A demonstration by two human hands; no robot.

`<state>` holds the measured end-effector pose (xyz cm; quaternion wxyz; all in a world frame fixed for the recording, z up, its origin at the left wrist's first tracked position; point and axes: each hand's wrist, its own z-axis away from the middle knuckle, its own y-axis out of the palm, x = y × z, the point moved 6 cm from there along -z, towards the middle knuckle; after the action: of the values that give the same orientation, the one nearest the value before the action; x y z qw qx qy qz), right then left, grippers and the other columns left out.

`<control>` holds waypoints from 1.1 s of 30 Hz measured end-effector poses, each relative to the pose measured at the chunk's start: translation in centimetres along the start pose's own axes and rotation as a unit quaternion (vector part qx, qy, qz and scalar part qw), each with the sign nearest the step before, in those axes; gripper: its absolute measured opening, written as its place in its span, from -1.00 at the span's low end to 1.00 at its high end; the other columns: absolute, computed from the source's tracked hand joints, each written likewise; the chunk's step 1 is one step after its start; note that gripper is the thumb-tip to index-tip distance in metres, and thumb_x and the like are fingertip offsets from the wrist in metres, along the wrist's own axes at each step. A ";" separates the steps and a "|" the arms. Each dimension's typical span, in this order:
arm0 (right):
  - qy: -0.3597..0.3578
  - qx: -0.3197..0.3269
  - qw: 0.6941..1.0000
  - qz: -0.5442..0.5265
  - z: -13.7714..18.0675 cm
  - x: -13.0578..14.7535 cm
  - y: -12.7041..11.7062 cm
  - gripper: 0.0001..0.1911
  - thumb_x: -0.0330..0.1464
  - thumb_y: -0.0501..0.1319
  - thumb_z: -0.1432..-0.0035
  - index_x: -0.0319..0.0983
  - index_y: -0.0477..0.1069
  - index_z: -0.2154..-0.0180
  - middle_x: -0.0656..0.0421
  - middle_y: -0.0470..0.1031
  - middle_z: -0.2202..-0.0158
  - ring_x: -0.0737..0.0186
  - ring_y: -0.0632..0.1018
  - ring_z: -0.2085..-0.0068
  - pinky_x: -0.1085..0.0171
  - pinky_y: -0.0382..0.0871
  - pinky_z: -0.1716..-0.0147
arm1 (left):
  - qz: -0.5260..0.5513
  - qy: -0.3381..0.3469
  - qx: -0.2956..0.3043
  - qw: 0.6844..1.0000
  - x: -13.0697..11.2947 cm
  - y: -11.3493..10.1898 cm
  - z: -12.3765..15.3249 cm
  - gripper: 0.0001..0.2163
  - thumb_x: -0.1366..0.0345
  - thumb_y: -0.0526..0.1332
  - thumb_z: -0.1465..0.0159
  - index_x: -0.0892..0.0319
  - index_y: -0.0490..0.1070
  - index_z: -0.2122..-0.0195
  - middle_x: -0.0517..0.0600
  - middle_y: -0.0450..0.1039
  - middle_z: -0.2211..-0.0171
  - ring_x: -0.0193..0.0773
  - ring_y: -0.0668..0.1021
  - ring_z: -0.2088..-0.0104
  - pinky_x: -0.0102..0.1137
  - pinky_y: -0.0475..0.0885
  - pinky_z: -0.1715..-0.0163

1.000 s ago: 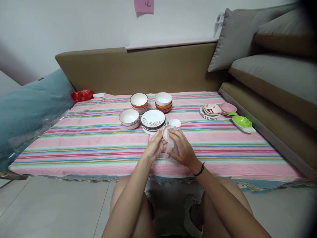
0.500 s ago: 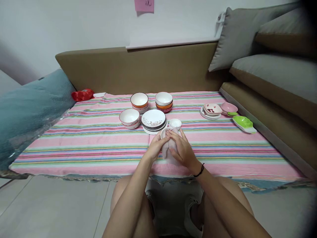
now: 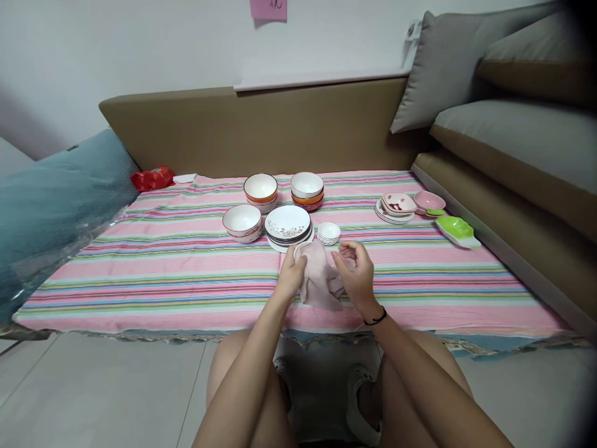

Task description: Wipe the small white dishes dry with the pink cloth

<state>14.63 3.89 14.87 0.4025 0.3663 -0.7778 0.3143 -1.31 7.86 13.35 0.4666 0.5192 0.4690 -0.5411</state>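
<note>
My left hand [image 3: 290, 274] is closed on the rim of a small white dish [image 3: 297, 250], its thumb pressing on a pale pink cloth [image 3: 319, 280]. The cloth hides most of the dish and hangs down towards me. Just right of the cloth is my right hand [image 3: 358, 274], its fingers curved and the thumb apart, with nothing visible in it. Beyond the hands stand a stack of small white bowls [image 3: 329, 231] and a stack of plates [image 3: 287, 223], the top one flower-patterned.
Farther back are stacked bowls [image 3: 260, 188], more bowls [image 3: 307, 185] and a red-rimmed pair [image 3: 242, 221]. To the right lie a strawberry-patterned dish [image 3: 399, 204], a pink bowl [image 3: 429, 201] and a green leaf-shaped dish [image 3: 457, 230]. A striped cloth [image 3: 163, 274] covers the seat.
My right hand has come off the cloth and moved a little right. The cloth is now spread wider over the dish, which my left hand still holds.
</note>
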 end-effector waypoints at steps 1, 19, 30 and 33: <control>0.040 0.024 0.999 -0.020 0.0 -0.5 0.3 -0.73 -0.23 0.21 -0.06 -0.25 0.38 0.21 0.10 0.47 0.31 0.19 0.50 0.28 0.19 0.42 0.24 | -0.003 0.010 -0.004 1.000 -0.1 -0.1 -0.1 -0.72 0.37 0.06 -0.15 0.21 0.29 0.09 0.01 0.41 0.17 -0.24 0.44 0.16 -0.35 0.33 0.09; -0.067 0.145 0.983 0.088 0.2 0.4 0.9 -0.80 -0.39 0.12 -0.12 -0.22 0.52 0.36 0.11 0.59 0.33 0.16 0.57 0.32 0.26 0.41 0.31 | -0.142 0.069 0.158 0.975 0.0 2.1 0.2 -0.78 0.37 0.02 -0.18 0.23 0.37 0.18 0.06 0.46 0.19 -0.20 0.46 0.18 -0.33 0.34 0.11; -0.059 0.057 0.996 0.045 0.3 1.4 0.1 -0.86 -0.33 0.14 -0.15 -0.21 0.44 0.29 0.12 0.50 0.33 0.22 0.52 0.28 0.26 0.42 0.28 | -0.104 0.020 0.035 0.994 0.0 1.0 -0.2 -0.78 0.42 0.01 -0.16 0.25 0.37 0.22 0.03 0.44 0.27 -0.23 0.45 0.21 -0.34 0.33 0.12; -0.035 0.078 0.996 0.038 0.4 1.0 0.5 -0.81 -0.30 0.17 -0.11 -0.21 0.48 0.25 0.10 0.53 0.29 0.19 0.53 0.28 0.25 0.43 0.28 | -0.093 0.027 0.054 0.994 -0.1 1.3 -0.1 -0.79 0.39 0.02 -0.17 0.23 0.38 0.22 0.02 0.45 0.28 -0.24 0.46 0.25 -0.34 0.35 0.16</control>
<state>13.64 3.48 15.43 0.3333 0.3770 -0.7781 0.3760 -0.03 7.77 13.39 0.3731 0.5122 0.4979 -0.5921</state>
